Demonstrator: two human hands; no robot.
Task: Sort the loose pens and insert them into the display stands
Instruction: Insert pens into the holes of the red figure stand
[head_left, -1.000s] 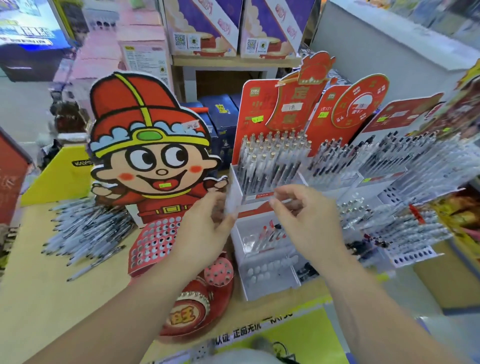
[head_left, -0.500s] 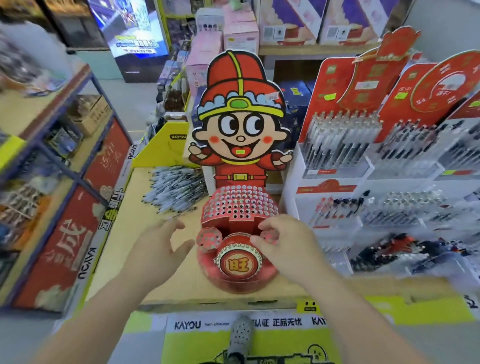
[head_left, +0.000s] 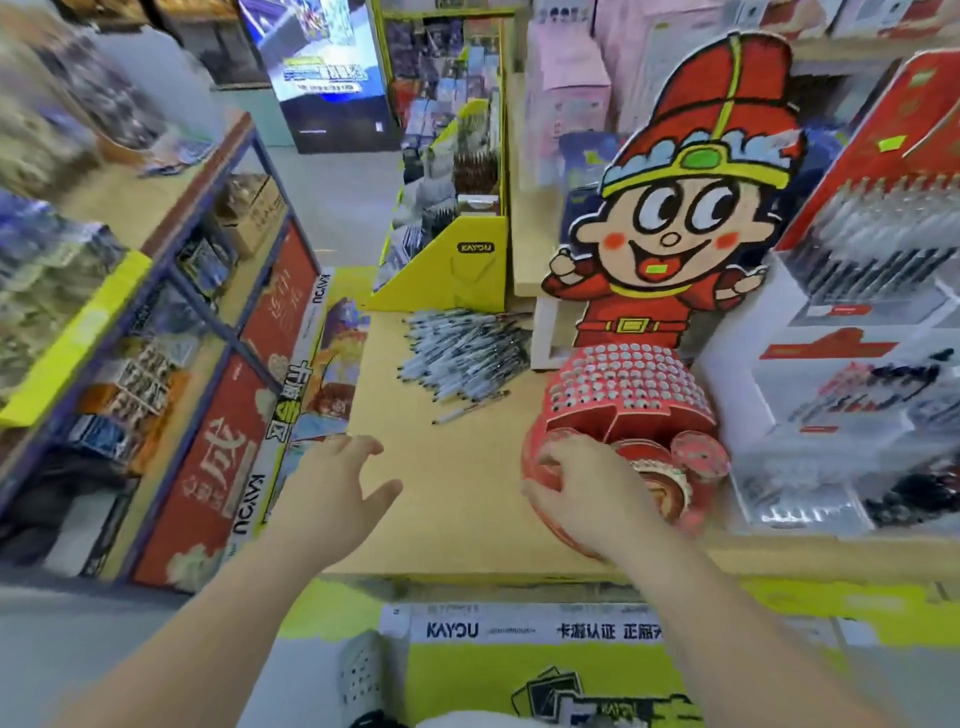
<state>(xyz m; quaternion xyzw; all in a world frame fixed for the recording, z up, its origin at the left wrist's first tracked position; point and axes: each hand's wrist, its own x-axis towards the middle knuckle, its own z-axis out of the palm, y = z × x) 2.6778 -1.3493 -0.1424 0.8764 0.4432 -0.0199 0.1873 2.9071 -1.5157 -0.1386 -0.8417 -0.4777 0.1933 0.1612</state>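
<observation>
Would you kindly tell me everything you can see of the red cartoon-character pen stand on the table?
The pen stand looks like red printed cardboard. An upright cut-out of a cartoon figure in a red hat forms its back; below lies a curved tier of white-ringed holes, seemingly empty, and a rounded base with a gold-rimmed emblem. It stands on the tan table. The right hand holds the base's front.

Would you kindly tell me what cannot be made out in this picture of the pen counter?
Head view:
- The front of the red stand: covered by the right hand gripping it.
- The pen racks: blurred, cut off by the right edge.
- The loose pens: too small to count.
- The left shelves: smeared by motion blur.
- The left hand: whether it touches the counter is unclear.
</observation>
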